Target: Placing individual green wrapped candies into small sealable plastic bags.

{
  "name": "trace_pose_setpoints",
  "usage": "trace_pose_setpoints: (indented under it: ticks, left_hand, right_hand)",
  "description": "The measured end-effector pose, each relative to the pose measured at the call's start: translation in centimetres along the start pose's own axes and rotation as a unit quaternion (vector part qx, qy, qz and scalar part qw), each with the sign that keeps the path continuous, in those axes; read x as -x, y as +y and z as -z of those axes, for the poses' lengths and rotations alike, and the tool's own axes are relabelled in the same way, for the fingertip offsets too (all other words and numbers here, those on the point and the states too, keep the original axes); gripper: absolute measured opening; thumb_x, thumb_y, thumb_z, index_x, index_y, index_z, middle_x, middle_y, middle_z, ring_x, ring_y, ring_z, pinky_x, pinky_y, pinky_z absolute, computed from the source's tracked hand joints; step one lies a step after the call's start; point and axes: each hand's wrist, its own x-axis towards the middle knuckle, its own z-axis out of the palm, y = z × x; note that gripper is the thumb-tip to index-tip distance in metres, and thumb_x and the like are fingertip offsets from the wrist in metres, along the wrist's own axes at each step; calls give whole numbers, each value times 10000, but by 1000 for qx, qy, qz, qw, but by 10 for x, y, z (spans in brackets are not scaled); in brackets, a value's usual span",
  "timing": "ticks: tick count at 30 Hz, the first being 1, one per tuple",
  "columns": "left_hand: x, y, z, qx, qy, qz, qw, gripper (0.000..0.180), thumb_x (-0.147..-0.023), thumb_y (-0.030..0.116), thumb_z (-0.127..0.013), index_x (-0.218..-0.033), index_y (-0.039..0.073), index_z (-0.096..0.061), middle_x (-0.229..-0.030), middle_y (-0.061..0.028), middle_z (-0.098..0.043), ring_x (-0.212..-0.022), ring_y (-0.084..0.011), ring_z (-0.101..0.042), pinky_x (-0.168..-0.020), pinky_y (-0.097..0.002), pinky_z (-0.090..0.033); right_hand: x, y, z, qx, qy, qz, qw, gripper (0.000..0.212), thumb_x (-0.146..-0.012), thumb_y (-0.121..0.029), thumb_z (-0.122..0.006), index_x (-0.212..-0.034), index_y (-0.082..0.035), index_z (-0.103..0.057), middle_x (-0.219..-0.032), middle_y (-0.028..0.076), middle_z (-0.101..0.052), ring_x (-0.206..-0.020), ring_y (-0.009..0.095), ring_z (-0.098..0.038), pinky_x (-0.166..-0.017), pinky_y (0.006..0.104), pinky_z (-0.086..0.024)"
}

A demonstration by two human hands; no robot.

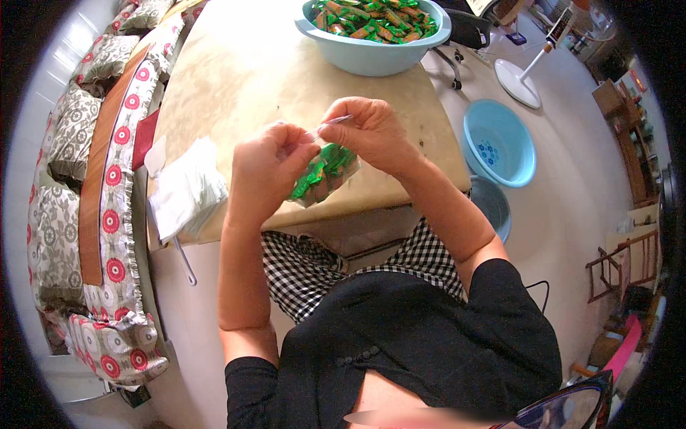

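Note:
Over the near part of the table I hold up a clear plastic bag (330,180) with several green-wrapped pieces inside. My left hand (270,163) is closed on the bag's upper left edge. My right hand (371,134) pinches the upper right part of the bag's mouth, where a thin pale strip sticks out past the fingertips. Whether that strip is the bag's own edge or something separate, I cannot tell. Farther off, a light-blue basin (368,58) is heaped with small packets (379,20) in green and brown wrapping.
A stack of white bags or sheets (191,187) lies at the table's (236,64) left edge. Two blue basins, one pale (511,161) and one darker (493,204), stand to the right. Along the left runs a cushioned bench (107,193). A white stand (518,82) rises from the floor.

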Motion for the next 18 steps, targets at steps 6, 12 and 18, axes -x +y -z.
trace_pose_setpoints:
  ticks: [6,12,18]
  left_hand:
    - [-3,-13,18,7,-20,53,998,215,-764,155,-688,-872,-29,-662,-724,-130,-681,-659,-148,-663,-622,-272,-516]
    - [-3,-35,22,63,48,25,997,116,-774,85,-685,-826,-15,-657,-701,-33,-644,-638,-76,-566,-598,-223,-452]
    - [0,-51,10,285,127,-2,950,84,-837,68,-658,-887,14,-618,-798,-20,-632,-739,-91,-572,-701,-220,-448]
  right_hand:
    - [-2,-6,8,63,40,12,997,103,-849,-116,-673,-878,-36,-615,-797,3,-629,-731,56,-569,-649,198,-474]
    - [-3,-6,7,31,71,38,996,121,-865,-147,-661,-885,-42,-603,-778,-1,-610,-710,60,-549,-659,208,-458]
    - [-6,-1,3,-68,84,60,992,165,-858,-185,-671,-851,-35,-604,-764,10,-620,-698,66,-548,-651,220,-461]
